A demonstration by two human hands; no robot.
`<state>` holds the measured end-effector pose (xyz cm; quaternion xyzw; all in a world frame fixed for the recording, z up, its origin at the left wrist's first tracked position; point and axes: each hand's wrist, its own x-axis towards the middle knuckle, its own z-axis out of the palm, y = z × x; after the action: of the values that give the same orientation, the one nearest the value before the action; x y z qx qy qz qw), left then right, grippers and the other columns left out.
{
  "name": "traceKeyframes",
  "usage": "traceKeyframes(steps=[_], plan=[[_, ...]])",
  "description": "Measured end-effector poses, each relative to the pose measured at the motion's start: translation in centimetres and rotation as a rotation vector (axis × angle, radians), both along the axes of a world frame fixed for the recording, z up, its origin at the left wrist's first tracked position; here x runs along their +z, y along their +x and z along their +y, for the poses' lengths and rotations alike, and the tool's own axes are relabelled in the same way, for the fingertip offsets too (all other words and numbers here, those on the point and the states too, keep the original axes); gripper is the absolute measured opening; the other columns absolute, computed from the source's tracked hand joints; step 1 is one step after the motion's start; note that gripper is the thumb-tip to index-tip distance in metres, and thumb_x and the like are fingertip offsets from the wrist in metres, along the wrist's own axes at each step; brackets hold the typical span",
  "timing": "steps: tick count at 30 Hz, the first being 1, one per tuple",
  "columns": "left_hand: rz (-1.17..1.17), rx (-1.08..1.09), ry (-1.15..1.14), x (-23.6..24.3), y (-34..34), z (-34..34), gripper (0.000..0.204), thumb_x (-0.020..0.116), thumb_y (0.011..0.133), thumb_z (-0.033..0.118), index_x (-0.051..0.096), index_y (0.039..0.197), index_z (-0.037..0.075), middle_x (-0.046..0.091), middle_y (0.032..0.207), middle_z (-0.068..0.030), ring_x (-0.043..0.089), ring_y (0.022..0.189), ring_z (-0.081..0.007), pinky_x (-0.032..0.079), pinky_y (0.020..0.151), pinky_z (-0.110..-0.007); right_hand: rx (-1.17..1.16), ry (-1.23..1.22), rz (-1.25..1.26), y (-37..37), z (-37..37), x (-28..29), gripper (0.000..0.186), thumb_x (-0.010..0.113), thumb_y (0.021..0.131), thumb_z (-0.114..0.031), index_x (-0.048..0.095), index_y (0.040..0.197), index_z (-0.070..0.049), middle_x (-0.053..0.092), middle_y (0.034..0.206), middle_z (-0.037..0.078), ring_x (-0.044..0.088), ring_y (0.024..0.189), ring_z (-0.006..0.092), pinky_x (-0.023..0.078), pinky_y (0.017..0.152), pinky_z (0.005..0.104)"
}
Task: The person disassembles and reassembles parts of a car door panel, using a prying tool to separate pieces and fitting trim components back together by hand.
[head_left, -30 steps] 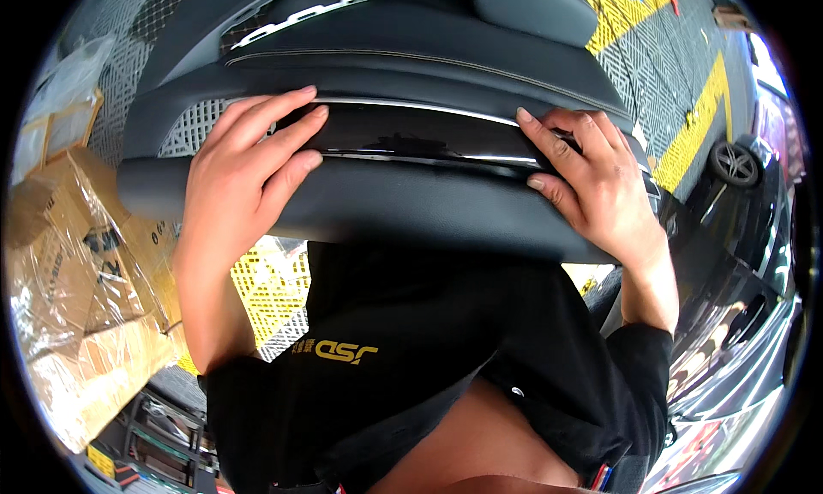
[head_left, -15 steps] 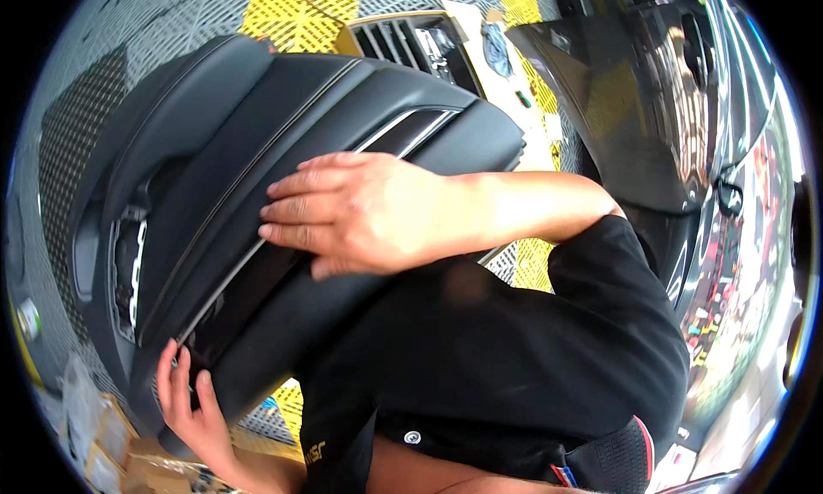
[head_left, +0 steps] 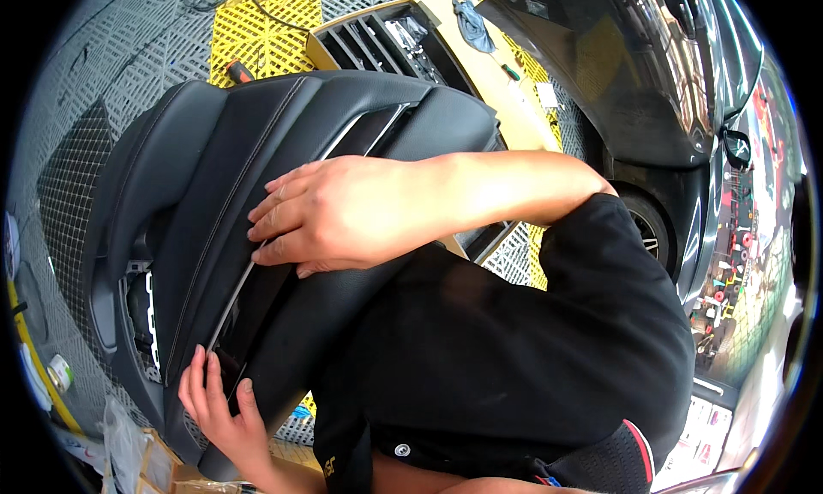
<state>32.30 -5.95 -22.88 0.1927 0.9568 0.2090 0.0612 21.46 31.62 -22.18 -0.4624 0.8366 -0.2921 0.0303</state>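
Observation:
A black car door panel (head_left: 283,125) with padded leather-like skin and a line of pale stitching lies at a slant in front of my body. Along it runs a glossy dark trim strip (head_left: 270,292) with a silver edge. My right hand (head_left: 330,215) rests across the middle of the strip, palm down and fingers stretched out, hiding part of it. At the strip's lower end is my left hand (head_left: 225,412), fingertips touching the trim and thumb held apart from the fingers. An opening with a silver-coloured edge (head_left: 153,322) shows on the panel's left side.
Beyond the panel stands an open cardboard box (head_left: 377,44) with dark slotted parts; a blue-grey cloth (head_left: 471,27) lies beside it. An orange-and-black tool (head_left: 238,71) is on the grey-and-yellow grid floor (head_left: 261,31). A dark car (head_left: 634,74) stands at right.
The view has shifted, so the panel appears a little turned and lower. Both hands keep to about the same spots on the trim strip, the right one sliding slightly along it.

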Motion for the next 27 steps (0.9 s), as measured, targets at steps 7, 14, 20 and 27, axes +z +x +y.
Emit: traceKeyframes(steps=[7, 14, 20, 27], plan=[[-0.129, 0.079, 0.086, 0.4, -2.5, -0.5, 0.056, 0.079, 0.094, 0.032, 0.068, 0.140, 0.002, 0.068, 0.138, -0.0117, 0.060, 0.128, -0.0351, 0.047, 0.110, -0.046, -0.193, 0.192, 0.080, -2.6, 6.6, 4.0, 0.047, 0.084, 0.088, -0.032, 0.076, 0.129, -0.011, 0.075, 0.125, 0.008, 0.067, 0.121, 0.0297, 0.055, 0.104, 0.0414], [0.008, -0.056, 0.061, -0.1, -2.9, -1.3, 0.059, 0.074, 0.097, 0.043, 0.068, 0.138, 0.001, 0.068, 0.134, -0.0135, 0.062, 0.122, -0.0373, 0.049, 0.106, -0.049, -0.287, 0.149, -0.071, -3.5, 10.9, 4.4, 0.034, 0.079, 0.096, -0.033, 0.080, 0.123, -0.013, 0.077, 0.121, 0.009, 0.069, 0.118, 0.0300, 0.055, 0.103, 0.0412], [0.090, -0.112, 0.025, 0.0, -3.0, -1.9, 0.061, 0.071, 0.099, 0.041, 0.063, 0.145, 0.002, 0.068, 0.136, -0.0152, 0.062, 0.124, -0.0384, 0.049, 0.108, -0.050, -0.365, 0.050, -0.232, -3.1, 11.2, 5.0, 0.047, 0.089, 0.089, -0.026, 0.077, 0.130, -0.006, 0.076, 0.127, 0.012, 0.069, 0.124, 0.0251, 0.056, 0.105, 0.0382], [-0.073, -0.137, 0.036, 1.0, -4.5, -1.6, 0.054, 0.072, 0.099, 0.028, 0.062, 0.145, 0.001, 0.067, 0.140, -0.0167, 0.061, 0.130, -0.0391, 0.046, 0.113, -0.048, -0.440, 0.003, -0.157, -3.4, 10.4, 4.6, 0.034, 0.086, 0.092, -0.028, 0.081, 0.115, -0.004, 0.080, 0.112, 0.013, 0.077, 0.102, 0.0294, 0.060, 0.089, 0.0371]])
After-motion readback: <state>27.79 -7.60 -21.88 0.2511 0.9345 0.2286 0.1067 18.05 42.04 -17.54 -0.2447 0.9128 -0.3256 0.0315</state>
